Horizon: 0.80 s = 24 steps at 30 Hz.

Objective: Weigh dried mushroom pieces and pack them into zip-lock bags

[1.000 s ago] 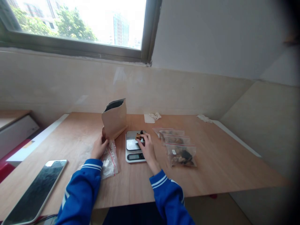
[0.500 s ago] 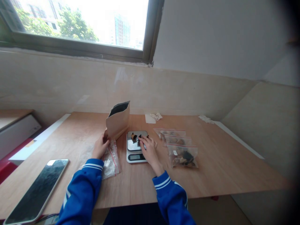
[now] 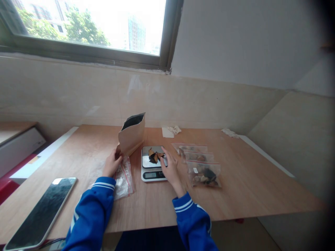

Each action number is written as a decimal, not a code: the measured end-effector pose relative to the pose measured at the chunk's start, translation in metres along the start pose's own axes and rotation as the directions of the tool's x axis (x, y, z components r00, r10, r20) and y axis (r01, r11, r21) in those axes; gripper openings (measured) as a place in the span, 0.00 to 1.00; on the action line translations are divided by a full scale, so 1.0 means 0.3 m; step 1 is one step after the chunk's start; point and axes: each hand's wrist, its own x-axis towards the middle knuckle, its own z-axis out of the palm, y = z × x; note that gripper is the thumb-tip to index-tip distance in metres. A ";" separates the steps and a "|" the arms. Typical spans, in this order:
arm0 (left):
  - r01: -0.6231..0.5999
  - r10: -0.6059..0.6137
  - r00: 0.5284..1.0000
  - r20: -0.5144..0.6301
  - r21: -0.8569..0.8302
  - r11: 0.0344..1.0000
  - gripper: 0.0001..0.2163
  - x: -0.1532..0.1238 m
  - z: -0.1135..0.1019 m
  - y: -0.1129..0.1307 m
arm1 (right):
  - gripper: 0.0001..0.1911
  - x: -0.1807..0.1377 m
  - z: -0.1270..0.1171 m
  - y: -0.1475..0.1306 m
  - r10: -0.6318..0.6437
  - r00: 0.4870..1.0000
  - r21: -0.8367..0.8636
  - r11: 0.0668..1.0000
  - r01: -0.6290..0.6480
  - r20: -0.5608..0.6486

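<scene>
A small kitchen scale (image 3: 153,163) sits in the middle of the wooden table (image 3: 248,184), with dark and orange dried pieces (image 3: 154,155) lying on its steel plate. My right hand (image 3: 170,166) rests at the scale's right edge, fingers spread and holding nothing. An open brown paper pouch (image 3: 131,135) stands upright to the left of the scale. My left hand (image 3: 112,164) is curled around the pouch's lower left corner. Under and beside that hand lies a pile of empty clear zip bags (image 3: 123,178).
Three filled zip bags (image 3: 202,171) lie in a row right of the scale. A phone (image 3: 39,212) lies face up at the near left. Crumpled paper scraps (image 3: 171,130) sit by the wall. A window is above, and a low cabinet stands at the far left.
My right hand let go of the dried pieces on the scale plate and slid to the scale's right edge. My left hand stayed on the pouch.
</scene>
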 end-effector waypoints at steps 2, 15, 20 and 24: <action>-0.003 0.003 1.000 0.001 0.008 1.000 0.20 0.000 0.001 0.000 | 0.22 0.004 0.000 -0.002 0.013 0.996 0.020 1.000 -0.012 -0.089; -0.072 0.074 0.996 0.042 -0.043 0.996 0.21 -0.012 -0.019 0.045 | 0.23 0.049 -0.071 -0.313 -0.357 0.931 0.159 0.926 0.344 0.068; -0.086 0.089 0.996 0.022 -0.085 0.993 0.20 -0.016 -0.014 0.053 | 0.22 0.028 -0.019 -0.340 -0.392 0.906 0.061 0.920 0.387 0.162; -0.090 0.092 0.995 0.023 -0.090 0.992 0.20 -0.017 -0.009 0.049 | 0.19 0.001 -0.001 -0.392 -0.338 0.938 0.001 0.941 0.339 0.082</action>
